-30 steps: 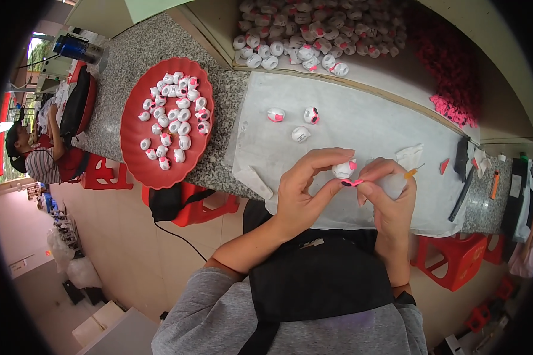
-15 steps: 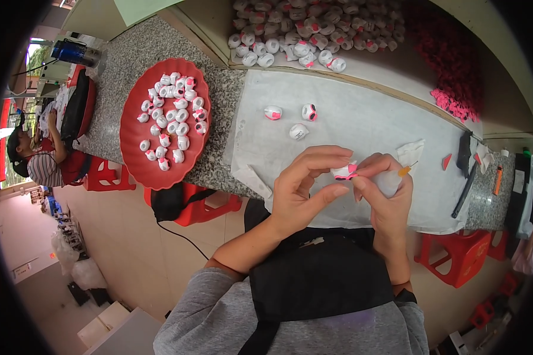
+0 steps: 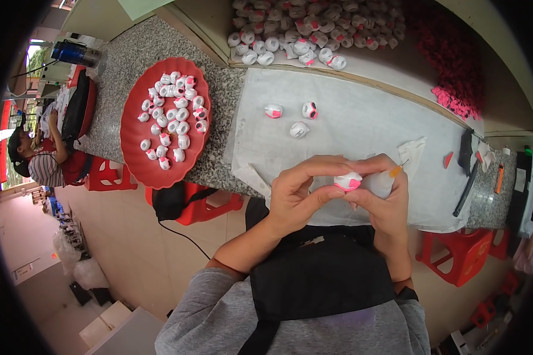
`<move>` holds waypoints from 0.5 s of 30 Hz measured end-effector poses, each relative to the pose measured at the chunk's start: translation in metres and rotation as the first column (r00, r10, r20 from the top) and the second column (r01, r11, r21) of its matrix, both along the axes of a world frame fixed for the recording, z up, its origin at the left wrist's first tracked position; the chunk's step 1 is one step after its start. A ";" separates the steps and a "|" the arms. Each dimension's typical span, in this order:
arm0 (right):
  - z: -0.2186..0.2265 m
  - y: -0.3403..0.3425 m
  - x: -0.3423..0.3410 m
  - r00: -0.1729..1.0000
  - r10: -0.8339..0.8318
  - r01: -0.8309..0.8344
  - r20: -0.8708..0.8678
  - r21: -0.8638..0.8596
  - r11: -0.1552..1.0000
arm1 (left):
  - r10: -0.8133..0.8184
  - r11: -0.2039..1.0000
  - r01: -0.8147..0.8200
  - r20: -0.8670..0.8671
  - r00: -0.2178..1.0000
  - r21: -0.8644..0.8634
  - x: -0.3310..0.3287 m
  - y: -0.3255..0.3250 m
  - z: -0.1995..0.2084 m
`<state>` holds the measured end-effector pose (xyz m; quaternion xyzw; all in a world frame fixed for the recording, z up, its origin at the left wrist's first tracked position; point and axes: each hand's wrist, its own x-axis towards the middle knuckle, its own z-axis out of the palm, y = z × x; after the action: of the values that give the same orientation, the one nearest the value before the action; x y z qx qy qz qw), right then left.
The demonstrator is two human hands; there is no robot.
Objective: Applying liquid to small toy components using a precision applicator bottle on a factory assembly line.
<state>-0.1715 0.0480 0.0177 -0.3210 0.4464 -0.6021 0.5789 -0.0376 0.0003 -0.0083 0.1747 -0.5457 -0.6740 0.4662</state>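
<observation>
Between the fingertips of both hands is a small rounded white piece with a pink patch (image 3: 347,181). My left hand (image 3: 293,195) pinches it from the left with thumb and fingers. My right hand (image 3: 388,204) touches its right side with thumb and forefinger, and also keeps a translucent squeeze bottle (image 3: 378,186) with an orange needle tip (image 3: 395,171) in its palm. Beyond the hands, three similar pieces lie on the white sheet: a pink-marked one (image 3: 273,110), one with dark and pink spots (image 3: 310,110) and a mostly white one (image 3: 299,129).
A red scalloped tray (image 3: 137,142) with many such pieces stands on the left. A shelf at the back holds a white heap (image 3: 320,29) and pink fuzzy material (image 3: 456,100). Crumpled tissue (image 3: 411,151) and a black strip (image 3: 466,189) lie right. Another person (image 3: 44,163) sits far left.
The white-and-pink piece has turned, so its pink patch now faces up. Both hands have closed in around it, the right thumb and forefinger now spanning its right side. The bottle stays in the right palm.
</observation>
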 end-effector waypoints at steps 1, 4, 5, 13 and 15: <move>-0.002 0.001 -0.001 1.000 -0.010 0.009 -0.014 -0.012 1.000 | -0.006 1.000 0.006 0.003 1.000 -0.030 0.000 -0.001 -0.001; -0.005 0.003 -0.002 0.999 -0.023 0.022 -0.036 -0.029 0.999 | -0.033 0.998 0.036 0.059 0.998 -0.053 0.001 -0.002 0.002; -0.005 0.003 -0.002 0.999 -0.026 0.024 -0.045 -0.034 0.999 | -0.032 0.998 0.035 0.059 0.998 -0.052 0.001 -0.002 0.001; -0.002 0.004 0.002 0.998 -0.042 0.042 -0.050 -0.010 0.999 | 0.018 0.993 -0.009 0.069 0.997 -0.118 0.001 -0.001 0.000; -0.002 0.004 0.002 0.998 -0.045 0.044 -0.051 -0.008 0.999 | 0.019 0.994 -0.011 0.068 0.998 -0.110 0.001 0.000 0.000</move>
<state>-0.1694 0.0516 0.0155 -0.3282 0.4662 -0.6078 0.5527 -0.0364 0.0002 -0.0082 0.1759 -0.5965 -0.6331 0.4610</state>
